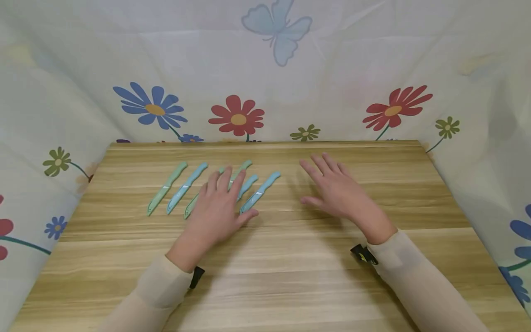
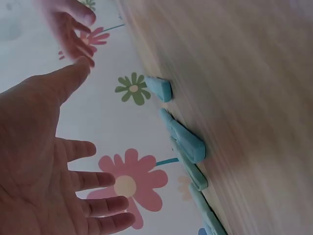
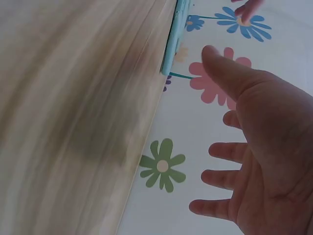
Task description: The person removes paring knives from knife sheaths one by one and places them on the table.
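Observation:
Several small knives in sheaths, pale green and light blue, lie slanted in a row on the wooden table. A green knife [image 1: 167, 188] is leftmost, beside a blue knife [image 1: 187, 188]. My left hand [image 1: 217, 203] hovers over the middle of the row with fingers spread, holding nothing. It partly hides another green knife [image 1: 191, 206] and a blue knife [image 1: 249, 183]. Its thumb overlaps the lower end of the rightmost blue knife [image 1: 260, 192] in the head view. To the right of the row, my right hand [image 1: 338, 189] is held above the table, fingers extended and palm bare.
The wooden table [image 1: 265, 286] runs back to a white cloth backdrop [image 1: 340, 83] printed with flowers and a butterfly. Cloth also hangs at both sides. A dark wrist device [image 1: 364, 254] shows under the right cuff, another [image 1: 197, 277] by the left.

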Tool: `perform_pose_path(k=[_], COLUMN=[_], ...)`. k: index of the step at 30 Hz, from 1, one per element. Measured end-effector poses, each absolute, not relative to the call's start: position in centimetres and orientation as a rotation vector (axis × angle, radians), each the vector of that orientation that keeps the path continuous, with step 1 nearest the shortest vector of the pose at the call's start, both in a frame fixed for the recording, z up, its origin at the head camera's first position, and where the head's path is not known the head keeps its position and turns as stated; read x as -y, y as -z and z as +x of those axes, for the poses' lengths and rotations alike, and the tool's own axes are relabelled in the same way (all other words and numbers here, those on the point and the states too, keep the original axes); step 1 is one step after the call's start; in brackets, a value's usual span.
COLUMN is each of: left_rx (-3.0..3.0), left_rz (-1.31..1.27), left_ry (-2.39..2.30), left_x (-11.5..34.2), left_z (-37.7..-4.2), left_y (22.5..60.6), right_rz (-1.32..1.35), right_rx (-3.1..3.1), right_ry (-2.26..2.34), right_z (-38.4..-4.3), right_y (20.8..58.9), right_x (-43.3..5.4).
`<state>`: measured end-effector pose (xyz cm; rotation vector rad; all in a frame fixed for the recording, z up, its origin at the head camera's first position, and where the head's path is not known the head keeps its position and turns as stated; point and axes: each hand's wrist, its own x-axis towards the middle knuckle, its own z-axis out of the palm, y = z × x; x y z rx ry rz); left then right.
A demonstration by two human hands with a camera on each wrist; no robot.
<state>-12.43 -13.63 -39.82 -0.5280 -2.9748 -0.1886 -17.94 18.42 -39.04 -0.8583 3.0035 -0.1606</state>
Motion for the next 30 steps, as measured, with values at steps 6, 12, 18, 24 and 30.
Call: perform_pose_path(k=[6,12,18,24,30], left_rx=[2.948,2.94,3.007,3.032,3.046], left_rz=[-0.498,-0.484,-0.479,-0.498,-0.51], left_ry=[0.197,0.236,0.329,0.232,0.157], left_x=[12.7,11.7,10.6,10.0,9.6], left_z=[-12.0,-11.6,-11.3,-11.4,-11.8], left_y=[40.2,40.2,40.2,40.2,40.7], right_rz=[-0.971,-1.098,-1.172,-1.239,-1.297], right_rx=[-2.956,-2.916,-2.848,-2.753,-2.675], right_ry=[0.169,0.206,0.247,0.2,0.186], right_z=[-19.1,-20.6,-22.0,-23.4,-24.4], right_y=[38.7,38.9,39.0,39.4,39.7], right_x=[-17.0,-15.8,-14.4,-13.1,-12.0])
